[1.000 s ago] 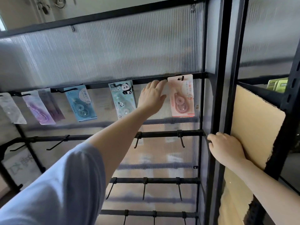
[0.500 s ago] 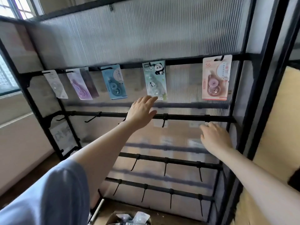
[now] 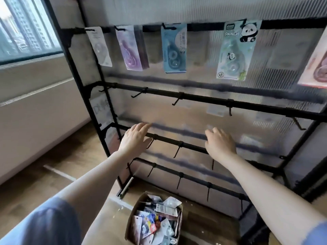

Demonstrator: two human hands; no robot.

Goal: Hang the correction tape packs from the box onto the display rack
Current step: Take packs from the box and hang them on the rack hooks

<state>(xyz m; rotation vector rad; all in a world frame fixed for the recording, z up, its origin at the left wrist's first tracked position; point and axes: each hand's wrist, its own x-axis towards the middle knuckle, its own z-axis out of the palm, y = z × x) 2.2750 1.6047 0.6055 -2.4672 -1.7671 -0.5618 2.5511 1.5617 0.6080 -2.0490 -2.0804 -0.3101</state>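
A black display rack with several hooked bars stands before me. On its top bar hang a white pack, a purple pack, a blue pack, a panda pack and a pink pack cut off at the right edge. An open cardboard box on the floor below holds several loose packs. My left hand and my right hand hover empty in front of the third bar, fingers relaxed, well above the box.
A window and a low wall run along the left. Wooden floor lies left of the rack. The lower bars carry bare hooks. A ribbed translucent panel backs the rack.
My view has tilted down and left, bringing the box into sight. Both hands have dropped from the upper bars to the third bar, the left one having left the pink pack hanging.
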